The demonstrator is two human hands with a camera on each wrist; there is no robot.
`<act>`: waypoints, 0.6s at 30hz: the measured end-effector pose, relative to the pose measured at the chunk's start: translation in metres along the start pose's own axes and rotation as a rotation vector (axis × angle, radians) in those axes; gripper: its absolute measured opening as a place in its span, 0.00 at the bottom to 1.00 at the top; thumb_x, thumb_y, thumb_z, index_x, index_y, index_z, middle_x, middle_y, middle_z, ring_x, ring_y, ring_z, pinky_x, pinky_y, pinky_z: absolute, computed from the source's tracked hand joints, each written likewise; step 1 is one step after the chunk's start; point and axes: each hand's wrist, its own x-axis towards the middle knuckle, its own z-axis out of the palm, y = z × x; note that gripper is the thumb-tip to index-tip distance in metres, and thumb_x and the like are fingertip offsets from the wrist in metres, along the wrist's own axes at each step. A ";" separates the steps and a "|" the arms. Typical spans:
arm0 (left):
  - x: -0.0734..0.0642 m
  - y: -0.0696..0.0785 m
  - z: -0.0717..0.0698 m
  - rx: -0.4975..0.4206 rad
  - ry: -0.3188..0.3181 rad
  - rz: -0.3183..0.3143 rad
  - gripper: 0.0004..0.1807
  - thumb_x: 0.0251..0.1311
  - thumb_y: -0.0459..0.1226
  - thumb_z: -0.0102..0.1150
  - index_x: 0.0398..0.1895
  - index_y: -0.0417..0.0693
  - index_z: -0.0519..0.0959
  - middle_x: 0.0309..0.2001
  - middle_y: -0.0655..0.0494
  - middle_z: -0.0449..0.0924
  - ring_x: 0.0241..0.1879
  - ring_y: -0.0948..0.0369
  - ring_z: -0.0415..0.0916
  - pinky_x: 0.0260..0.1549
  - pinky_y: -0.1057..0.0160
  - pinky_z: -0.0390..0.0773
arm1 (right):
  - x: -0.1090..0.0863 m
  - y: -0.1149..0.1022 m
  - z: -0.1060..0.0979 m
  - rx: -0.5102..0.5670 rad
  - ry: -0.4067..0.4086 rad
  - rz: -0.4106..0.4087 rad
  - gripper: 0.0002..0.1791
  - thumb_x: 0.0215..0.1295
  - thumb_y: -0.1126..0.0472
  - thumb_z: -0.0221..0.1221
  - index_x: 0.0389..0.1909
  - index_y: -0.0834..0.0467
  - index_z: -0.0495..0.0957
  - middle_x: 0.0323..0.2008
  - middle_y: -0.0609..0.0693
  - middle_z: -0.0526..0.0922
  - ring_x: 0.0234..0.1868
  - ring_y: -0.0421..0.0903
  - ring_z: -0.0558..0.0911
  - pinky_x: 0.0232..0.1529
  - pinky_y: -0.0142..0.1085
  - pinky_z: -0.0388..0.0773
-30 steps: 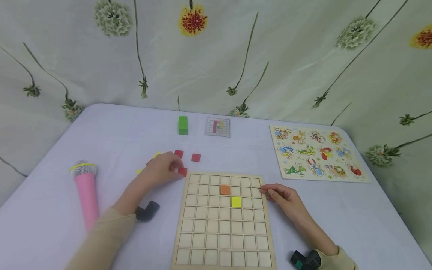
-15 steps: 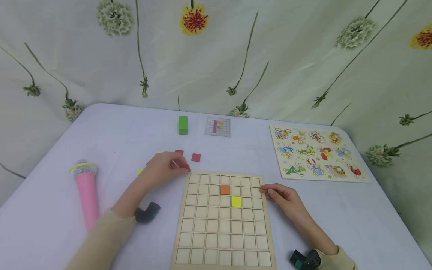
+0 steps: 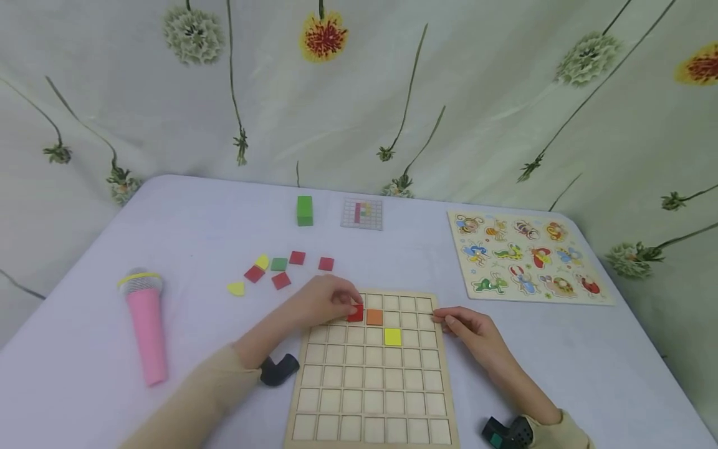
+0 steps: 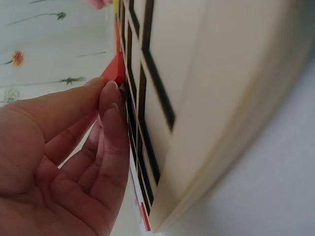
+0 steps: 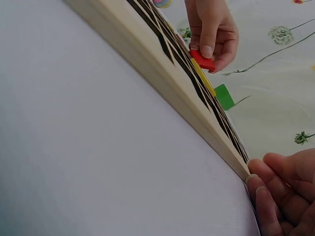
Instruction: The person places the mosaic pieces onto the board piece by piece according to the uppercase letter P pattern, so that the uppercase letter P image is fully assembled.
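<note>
Standing before flowered cloth (image 3: 477, 75), a white table (image 3: 538, 362) bears a wooden grid board (image 3: 364, 375). A person's right hand (image 3: 475, 327) pinches the board's right edge; the left hand (image 3: 325, 300) pinches a red tile (image 3: 356, 314) at the second-farthest row, just left of an orange tile (image 3: 374, 317). A yellow tile (image 3: 392, 337) lies diagonally nearer.

The board (image 3: 353, 377) looks like pale wood, smooth and matt. The red tile (image 3: 356, 314) has smooth faces; whether it is wood or plastic cannot be told. The microphone (image 3: 144, 312) has a smooth, plastic-looking handle (image 3: 149, 343) and a rough, metallic-looking mesh head (image 3: 140, 285). The sleeve (image 3: 207, 386) is matt cloth; the curtain (image 3: 477, 62), creased with a slight sheen.
</note>
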 end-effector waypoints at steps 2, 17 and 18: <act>0.001 0.002 0.002 0.006 0.002 -0.003 0.05 0.54 0.36 0.66 0.35 0.53 0.83 0.26 0.66 0.77 0.26 0.62 0.73 0.31 0.62 0.74 | 0.000 0.000 0.000 0.001 0.001 0.002 0.16 0.70 0.61 0.52 0.48 0.69 0.77 0.46 0.60 0.80 0.44 0.42 0.79 0.43 0.34 0.76; -0.001 0.006 -0.013 0.076 0.107 -0.031 0.11 0.55 0.34 0.64 0.41 0.52 0.83 0.36 0.64 0.75 0.38 0.62 0.72 0.40 0.63 0.74 | 0.000 0.000 -0.001 0.000 0.009 -0.004 0.14 0.69 0.63 0.52 0.47 0.70 0.77 0.44 0.60 0.81 0.42 0.41 0.80 0.41 0.33 0.76; 0.002 0.002 -0.020 0.056 0.132 -0.052 0.12 0.55 0.34 0.64 0.43 0.52 0.82 0.38 0.62 0.76 0.40 0.60 0.72 0.42 0.62 0.74 | -0.001 0.000 -0.001 0.003 0.010 -0.001 0.14 0.69 0.63 0.52 0.47 0.70 0.77 0.44 0.60 0.81 0.42 0.41 0.80 0.41 0.34 0.76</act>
